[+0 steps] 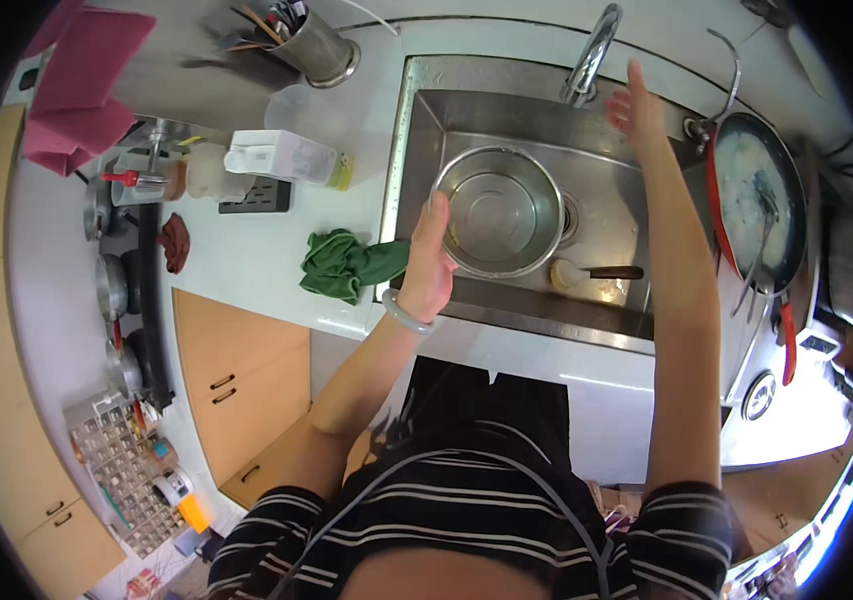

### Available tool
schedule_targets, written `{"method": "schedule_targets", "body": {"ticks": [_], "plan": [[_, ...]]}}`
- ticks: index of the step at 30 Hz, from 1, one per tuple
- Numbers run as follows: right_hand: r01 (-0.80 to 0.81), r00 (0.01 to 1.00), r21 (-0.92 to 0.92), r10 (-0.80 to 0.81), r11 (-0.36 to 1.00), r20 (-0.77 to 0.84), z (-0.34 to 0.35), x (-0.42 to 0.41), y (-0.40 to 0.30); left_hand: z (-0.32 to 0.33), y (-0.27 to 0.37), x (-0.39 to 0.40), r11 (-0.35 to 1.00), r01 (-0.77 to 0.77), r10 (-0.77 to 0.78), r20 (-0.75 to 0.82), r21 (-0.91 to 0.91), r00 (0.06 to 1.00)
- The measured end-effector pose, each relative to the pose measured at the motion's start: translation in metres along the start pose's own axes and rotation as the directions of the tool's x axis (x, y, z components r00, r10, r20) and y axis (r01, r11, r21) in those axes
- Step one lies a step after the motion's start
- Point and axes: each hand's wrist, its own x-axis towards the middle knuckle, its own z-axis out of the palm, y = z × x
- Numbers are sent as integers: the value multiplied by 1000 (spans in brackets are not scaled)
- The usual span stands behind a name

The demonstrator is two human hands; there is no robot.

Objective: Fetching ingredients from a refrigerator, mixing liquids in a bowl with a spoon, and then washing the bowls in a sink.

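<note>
My left hand (432, 262), with a pale bangle at its wrist, grips the left rim of a round stainless steel bowl (501, 210). The bowl is over the sink basin (606, 195), its inside facing up; whether it holds water I cannot tell. My right hand (635, 112) is raised just right of the chrome faucet (591, 56), fingers apart and nothing in it. Below the bowl's right side, a brush (566, 274) with a dark handle lies on the sink floor, close to the drain (569, 217).
A crumpled green cloth (344, 262) lies left of the sink. Behind it are a white bottle (284, 156) and a metal utensil holder (321, 52). Right of the sink stands a red-sided pan (753, 180) with cloudy liquid and utensils, its red handle (789, 341) pointing towards me.
</note>
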Motion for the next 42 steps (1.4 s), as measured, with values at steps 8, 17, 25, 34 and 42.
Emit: {"method": "schedule_targets", "body": {"ticks": [8,17,25,34,42], "plan": [[148,965,1,-145,989,220,31,84,-2,-2,-61,43,994,-111,111,-85,5,990],[807,583,-90,-761,584,284,-41,-145,50,-3,-85,75,914,-299,320,-34,273,947],[882,281,-359,-271,-306,921,-28,-194,98,2,-85,81,759,-283,346,4,586,938],[716,393,-618,545,324,741,5,-145,83,-16,-102,77,901,-232,242,20,367,970],[714,587,-475,-71,514,806,44,-155,150,-42,-105,87,968,-140,122,97,208,988]]}}
